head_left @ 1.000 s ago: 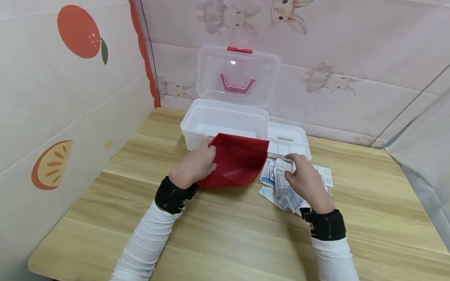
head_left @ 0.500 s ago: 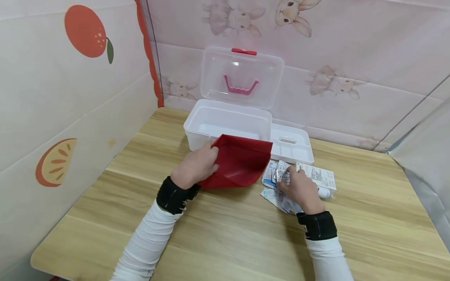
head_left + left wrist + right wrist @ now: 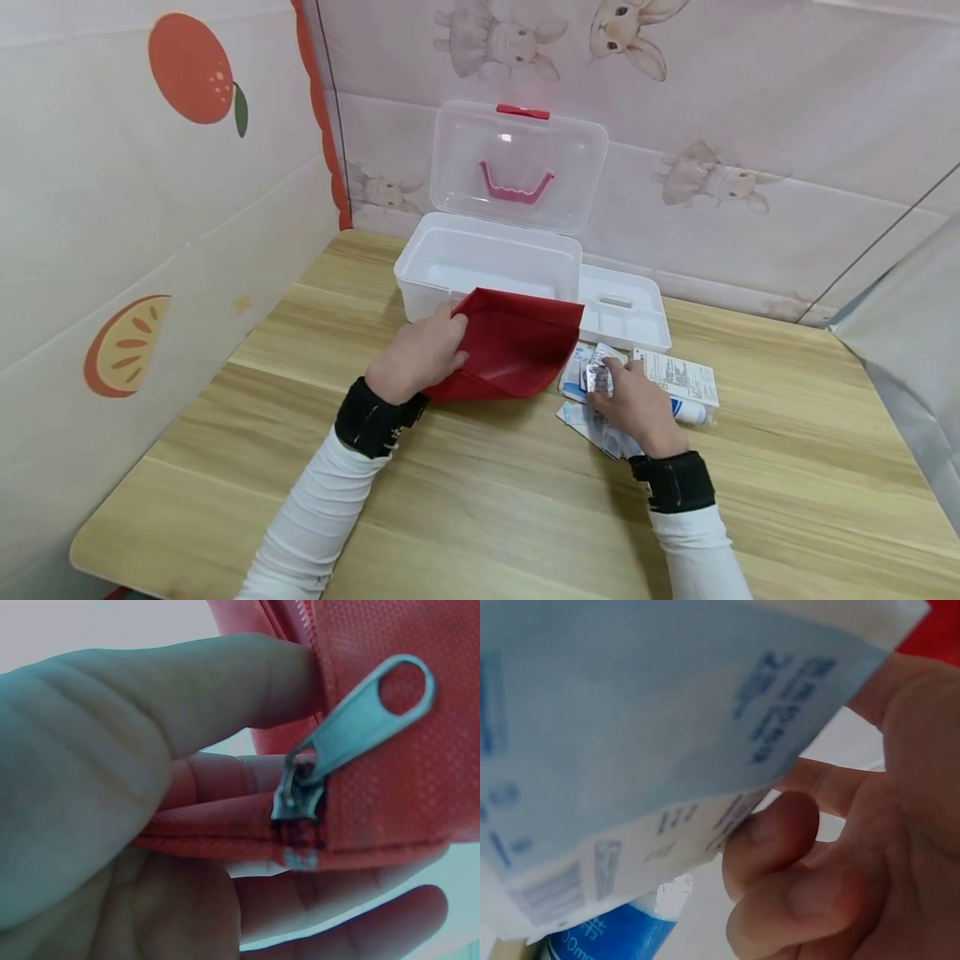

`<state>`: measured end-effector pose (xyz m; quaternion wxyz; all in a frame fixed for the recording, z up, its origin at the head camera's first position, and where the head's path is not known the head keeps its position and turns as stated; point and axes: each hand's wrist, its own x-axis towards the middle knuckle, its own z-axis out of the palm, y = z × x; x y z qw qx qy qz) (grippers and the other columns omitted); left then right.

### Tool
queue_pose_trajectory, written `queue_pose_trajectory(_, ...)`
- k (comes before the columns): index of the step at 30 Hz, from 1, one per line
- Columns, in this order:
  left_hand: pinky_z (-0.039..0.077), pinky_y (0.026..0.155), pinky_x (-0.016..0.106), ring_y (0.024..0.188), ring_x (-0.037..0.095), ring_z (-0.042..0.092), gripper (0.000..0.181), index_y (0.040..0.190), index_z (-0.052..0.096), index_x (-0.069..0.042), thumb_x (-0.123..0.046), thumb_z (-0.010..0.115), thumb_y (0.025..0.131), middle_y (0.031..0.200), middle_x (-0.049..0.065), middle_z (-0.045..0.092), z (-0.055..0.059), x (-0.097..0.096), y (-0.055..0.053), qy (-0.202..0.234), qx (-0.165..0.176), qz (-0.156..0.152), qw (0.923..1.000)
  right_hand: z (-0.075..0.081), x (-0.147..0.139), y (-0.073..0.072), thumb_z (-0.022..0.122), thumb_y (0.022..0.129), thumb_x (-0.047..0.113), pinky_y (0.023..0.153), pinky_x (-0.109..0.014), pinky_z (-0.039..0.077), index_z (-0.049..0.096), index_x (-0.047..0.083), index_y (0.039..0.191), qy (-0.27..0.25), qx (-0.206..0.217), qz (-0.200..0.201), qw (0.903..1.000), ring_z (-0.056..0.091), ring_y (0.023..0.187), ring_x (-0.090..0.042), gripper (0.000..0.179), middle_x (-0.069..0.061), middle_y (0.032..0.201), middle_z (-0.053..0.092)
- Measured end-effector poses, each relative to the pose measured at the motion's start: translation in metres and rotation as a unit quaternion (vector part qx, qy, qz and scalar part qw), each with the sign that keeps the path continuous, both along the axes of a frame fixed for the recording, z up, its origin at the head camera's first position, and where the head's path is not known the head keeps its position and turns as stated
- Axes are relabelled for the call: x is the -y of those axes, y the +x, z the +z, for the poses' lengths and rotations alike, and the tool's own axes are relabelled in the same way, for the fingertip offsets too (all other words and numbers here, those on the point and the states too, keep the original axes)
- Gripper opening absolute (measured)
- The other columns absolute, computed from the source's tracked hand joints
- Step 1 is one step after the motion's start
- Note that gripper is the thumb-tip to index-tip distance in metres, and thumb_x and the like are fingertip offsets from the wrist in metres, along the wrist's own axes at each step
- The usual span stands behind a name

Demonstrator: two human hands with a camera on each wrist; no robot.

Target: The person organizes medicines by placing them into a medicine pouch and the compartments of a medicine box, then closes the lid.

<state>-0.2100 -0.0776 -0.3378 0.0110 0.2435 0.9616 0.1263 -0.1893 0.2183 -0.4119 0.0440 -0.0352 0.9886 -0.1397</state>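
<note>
My left hand [image 3: 416, 354] grips the left edge of a red zip pouch [image 3: 517, 342], whose mouth gapes toward the right. A metal zipper pull [image 3: 371, 716] shows by the thumb in the left wrist view. To the right, my right hand [image 3: 636, 404] pinches a silver blister pack [image 3: 600, 377] over a heap of medicine packets. Under that hand lie a blue-and-white packet [image 3: 573, 375] and several smaller packets. A light blue printed packet [image 3: 645, 712] fills much of the right wrist view, beside curled fingers [image 3: 772, 836].
A clear plastic box [image 3: 420, 298] stands behind the pouch, its lid [image 3: 450, 158] raised against the fabric wall. A white compartment tray [image 3: 654, 329] sits right of it. A white printed carton [image 3: 678, 377] and a white-and-blue tube [image 3: 688, 411] lie right of the right hand.
My right hand has come down onto the heap and taken hold of the blister pack, whose silver side now shows. My left hand keeps its grip on the pouch. The head view has shifted slightly.
</note>
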Motion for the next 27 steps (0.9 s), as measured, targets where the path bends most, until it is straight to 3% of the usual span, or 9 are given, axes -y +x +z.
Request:
queue_pose_trajectory(3, 0.053, 0.059, 0.035, 0.074, 0.022, 0.054, 0.028, 0.103, 0.053, 0.000, -0.016, 0.064, 0.084, 0.107, 0.013, 0.051, 0.0000, -0.0003, 0.0002, 0.004, 0.003, -0.001, 1.0000, -0.0014, 0.0003, -0.0005, 0.067, 0.081, 0.032, 0.052, -0.041, 0.050, 0.039, 0.000, 0.133, -0.009, -0.008, -0.001, 0.9999, 0.052, 0.066, -0.029, 0.068, -0.034, 0.116, 0.044)
queue_pose_trajectory(15, 0.055, 0.067, 0.036, 0.080, 0.022, 0.054, 0.031, 0.106, 0.052, 0.002, -0.015, 0.065, 0.084, 0.110, 0.014, 0.050, 0.0018, -0.0013, -0.0027, 0.022, 0.022, -0.007, 0.9995, 0.0002, 0.0036, -0.0051, 0.069, 0.079, 0.013, 0.047, -0.038, 0.045, 0.037, 0.001, 0.132, -0.085, -0.115, -0.008, 0.9896, 0.050, 0.059, -0.026, 0.063, -0.029, 0.114, 0.039)
queue_pose_trajectory(20, 0.055, 0.069, 0.035, 0.082, 0.022, 0.053, 0.032, 0.107, 0.052, 0.002, -0.015, 0.065, 0.084, 0.111, 0.014, 0.049, 0.0010, -0.0011, -0.0026, 0.024, 0.024, -0.010, 0.9994, -0.0004, 0.0044, -0.0043, 0.065, 0.081, 0.005, 0.053, -0.041, 0.046, 0.039, 0.000, 0.129, -0.115, -0.152, -0.001, 0.9817, 0.051, 0.067, -0.029, 0.055, -0.029, 0.112, 0.039)
queue_pose_trajectory(27, 0.055, 0.072, 0.035, 0.086, 0.023, 0.052, 0.035, 0.111, 0.052, 0.003, -0.015, 0.065, 0.084, 0.115, 0.015, 0.048, -0.0004, -0.0003, -0.0024, 0.030, 0.034, -0.010, 0.9989, -0.0006, 0.0042, -0.0033, 0.063, 0.080, 0.000, 0.062, -0.046, 0.048, 0.049, -0.006, 0.109, -0.135, -0.206, 0.015, 0.9690, 0.049, 0.075, -0.032, 0.032, -0.025, 0.099, 0.040)
